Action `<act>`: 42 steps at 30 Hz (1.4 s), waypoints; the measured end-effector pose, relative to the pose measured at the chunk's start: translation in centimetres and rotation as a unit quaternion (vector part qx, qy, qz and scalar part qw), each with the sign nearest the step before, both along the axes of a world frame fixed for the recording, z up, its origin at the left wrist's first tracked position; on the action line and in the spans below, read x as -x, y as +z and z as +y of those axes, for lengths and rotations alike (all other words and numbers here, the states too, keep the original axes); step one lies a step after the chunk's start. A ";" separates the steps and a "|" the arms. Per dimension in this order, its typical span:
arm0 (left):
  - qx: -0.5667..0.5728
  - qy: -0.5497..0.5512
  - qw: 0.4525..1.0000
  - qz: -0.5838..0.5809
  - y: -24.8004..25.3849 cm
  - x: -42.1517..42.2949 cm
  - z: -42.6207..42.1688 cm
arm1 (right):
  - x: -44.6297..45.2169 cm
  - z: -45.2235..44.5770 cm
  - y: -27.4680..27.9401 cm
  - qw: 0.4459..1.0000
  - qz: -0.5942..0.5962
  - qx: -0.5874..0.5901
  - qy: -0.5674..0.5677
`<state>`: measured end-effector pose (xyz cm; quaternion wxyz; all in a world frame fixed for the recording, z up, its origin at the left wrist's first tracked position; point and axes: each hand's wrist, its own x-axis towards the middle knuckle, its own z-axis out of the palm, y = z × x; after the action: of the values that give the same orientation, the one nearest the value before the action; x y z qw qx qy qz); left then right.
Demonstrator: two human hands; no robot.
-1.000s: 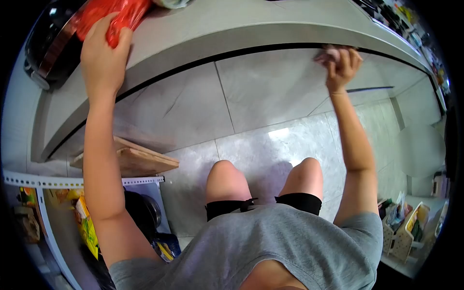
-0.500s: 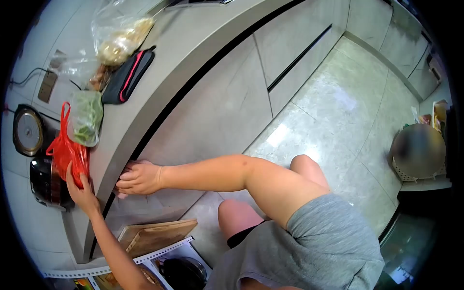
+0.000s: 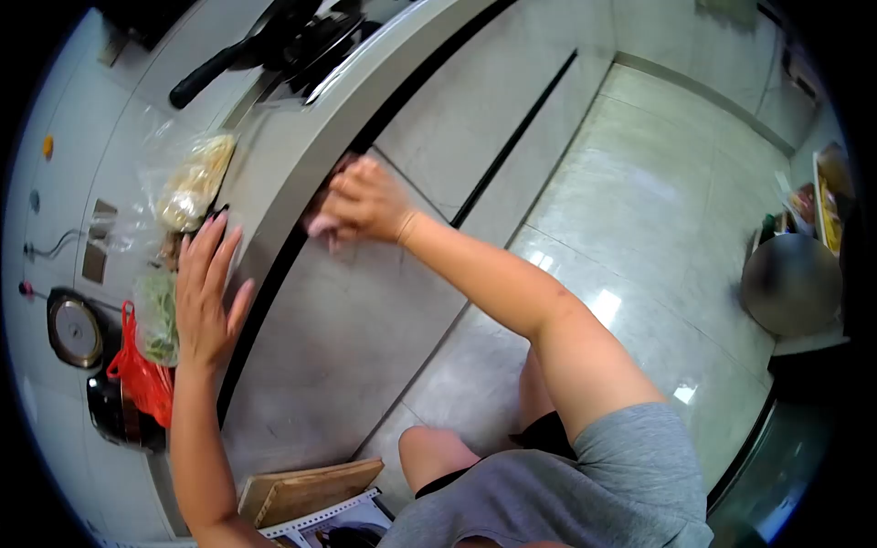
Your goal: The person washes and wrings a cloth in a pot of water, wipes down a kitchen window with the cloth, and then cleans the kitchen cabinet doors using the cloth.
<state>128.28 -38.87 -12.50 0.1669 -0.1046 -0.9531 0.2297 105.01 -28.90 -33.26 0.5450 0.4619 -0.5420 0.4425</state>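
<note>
A crumpled pinkish cloth (image 3: 325,219) is bunched under my right hand (image 3: 369,203), whose fingers are curled over it. The hand presses it against the cabinet front (image 3: 365,301), at the dark groove just below the counter edge. My left hand (image 3: 208,292) lies over the countertop near its edge, fingers stretched out and apart, holding nothing. Beside it are a clear bag of green vegetables (image 3: 157,315) and a red plastic bag (image 3: 146,388). The left hand mostly hides the dark pouch behind it.
A clear bag with pale yellowish food (image 3: 196,183) sits farther along the counter, before a black-handled pan (image 3: 224,68). A black cooker (image 3: 111,406) with raised lid stands behind the red bag. Wooden boards (image 3: 311,489) stand low in front.
My right hand has slid the cloth up along the groove, away from the boards. My left hand has left the red bag and moved farther along the counter. The view has shifted.
</note>
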 end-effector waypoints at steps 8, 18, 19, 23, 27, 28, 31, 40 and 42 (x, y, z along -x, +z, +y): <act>-0.274 -0.051 0.959 -0.056 -1.8 13.0 -0.8 | 10.8 7.4 0.6 0.988 -0.149 0.014 -0.050; -0.309 -0.079 0.947 -0.028 -1.9 12.6 -0.4 | 13.9 6.2 -0.3 0.979 -0.148 0.093 -0.102; -0.311 -0.084 0.946 -0.028 -2.0 12.6 -0.6 | 13.6 6.2 -0.2 0.980 -0.149 0.086 -0.105; -0.310 -0.063 0.949 -0.007 -2.6 12.7 -1.3 | 13.5 5.9 -0.1 0.977 -0.151 0.093 -0.118; -0.286 -0.113 0.952 -0.013 -2.8 12.6 -1.9 | 13.1 5.8 -0.1 0.973 -0.166 0.090 -0.135; -0.285 -0.106 0.953 -0.012 -2.8 12.5 -1.8 | 13.0 5.6 -0.1 0.969 -0.173 0.104 -0.140; -0.218 -0.119 0.969 0.004 -2.4 12.5 -2.3 | 12.5 5.0 0.2 0.959 -0.204 0.128 -0.150; -0.221 -0.078 0.970 -0.061 -1.1 12.7 -1.6 | 9.9 5.1 2.5 0.932 -0.318 0.122 -0.128; -0.219 -0.066 0.972 -0.059 -1.0 12.7 -1.1 | 8.8 5.3 2.9 0.922 -0.351 0.101 -0.127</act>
<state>115.58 -40.01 -13.45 0.1442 -0.1419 -0.9793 -0.0026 96.23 -23.63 -30.32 0.4150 0.1463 -0.7049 0.5563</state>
